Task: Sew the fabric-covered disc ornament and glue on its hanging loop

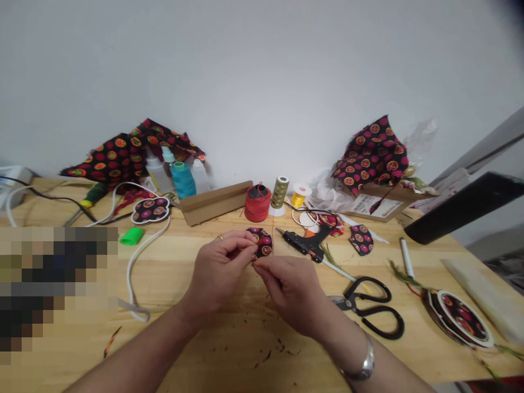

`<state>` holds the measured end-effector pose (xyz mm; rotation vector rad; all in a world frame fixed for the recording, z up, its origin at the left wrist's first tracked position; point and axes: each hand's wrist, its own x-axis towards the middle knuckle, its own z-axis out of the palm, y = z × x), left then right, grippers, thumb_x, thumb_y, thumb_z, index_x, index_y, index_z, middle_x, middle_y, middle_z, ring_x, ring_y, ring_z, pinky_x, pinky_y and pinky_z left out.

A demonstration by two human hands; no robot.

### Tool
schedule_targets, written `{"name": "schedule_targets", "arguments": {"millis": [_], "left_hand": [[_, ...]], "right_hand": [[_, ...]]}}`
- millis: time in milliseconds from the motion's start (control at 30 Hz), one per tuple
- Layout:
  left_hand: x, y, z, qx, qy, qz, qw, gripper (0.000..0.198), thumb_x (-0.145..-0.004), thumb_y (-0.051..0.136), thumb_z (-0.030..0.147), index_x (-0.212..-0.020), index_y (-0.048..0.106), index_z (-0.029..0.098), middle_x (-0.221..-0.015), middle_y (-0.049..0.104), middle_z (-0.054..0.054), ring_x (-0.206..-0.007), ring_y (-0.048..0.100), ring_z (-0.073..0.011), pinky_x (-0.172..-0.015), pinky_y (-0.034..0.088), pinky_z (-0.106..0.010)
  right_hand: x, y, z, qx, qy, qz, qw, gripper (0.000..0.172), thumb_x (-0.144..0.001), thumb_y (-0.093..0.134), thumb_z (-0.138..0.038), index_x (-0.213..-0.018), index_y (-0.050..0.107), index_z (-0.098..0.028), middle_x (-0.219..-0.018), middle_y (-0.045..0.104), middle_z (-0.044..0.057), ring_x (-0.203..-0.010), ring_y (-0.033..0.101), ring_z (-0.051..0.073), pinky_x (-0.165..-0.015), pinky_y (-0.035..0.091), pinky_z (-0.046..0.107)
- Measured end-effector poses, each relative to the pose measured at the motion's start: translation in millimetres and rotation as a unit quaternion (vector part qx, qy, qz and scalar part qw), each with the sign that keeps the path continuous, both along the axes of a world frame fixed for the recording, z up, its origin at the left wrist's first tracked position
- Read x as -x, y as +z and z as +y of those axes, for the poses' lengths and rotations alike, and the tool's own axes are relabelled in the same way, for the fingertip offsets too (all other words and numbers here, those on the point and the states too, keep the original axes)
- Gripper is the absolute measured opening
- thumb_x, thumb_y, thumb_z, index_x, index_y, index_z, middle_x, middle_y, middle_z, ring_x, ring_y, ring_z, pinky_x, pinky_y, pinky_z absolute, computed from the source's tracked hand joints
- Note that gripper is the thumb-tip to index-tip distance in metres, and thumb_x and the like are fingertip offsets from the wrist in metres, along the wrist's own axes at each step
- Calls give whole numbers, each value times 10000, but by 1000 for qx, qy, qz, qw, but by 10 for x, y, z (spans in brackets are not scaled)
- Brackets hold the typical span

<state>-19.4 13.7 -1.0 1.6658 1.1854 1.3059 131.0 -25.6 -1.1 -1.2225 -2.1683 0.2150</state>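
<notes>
My left hand pinches a small rounded piece covered in black fabric with red and orange circles, held just above the wooden table. My right hand meets it from the right, fingers pinched at the lower edge of the piece; what it grips there is too small to make out. A thin red thread runs up from the piece toward the red spool. A silver bracelet sits on my right wrist.
Black scissors and a black glue gun lie right of my hands. Thread spools, bottles and patterned fabric line the wall. A cardboard box, a white cord, a green cap and a round covered disc are around.
</notes>
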Motion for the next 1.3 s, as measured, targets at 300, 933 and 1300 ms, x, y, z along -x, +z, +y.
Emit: {"name": "schedule_targets", "arguments": {"millis": [300,933,1300], "left_hand": [[-4,-7,10,-26,-131,43,990,137,-761,594,155,-717,717,195,-864,639,-44,-835,600,-159,-771,465,-254],[14,112,2,185,-33,-143,972,83,-692,663,245,-678,710,178,-638,686,2,-602,582,-112,-580,454,-192],[-8,90,0,204,-41,-214,954,97,-648,659,197,-570,625,150,-446,524,68,-404,367,-48,-392,261,-163]], "right_hand": [[-144,80,66,-178,-9,-119,977,224,-859,412,-104,-874,623,-177,-598,542,-2,-557,439,119,-535,279,261],[42,74,81,88,-52,30,994,239,-902,402,-241,-823,623,-198,-703,655,0,-591,540,93,-565,354,177],[207,107,-24,37,-83,-103,991,204,-855,417,-131,-826,610,-190,-707,668,24,-614,578,109,-544,318,188]]}}
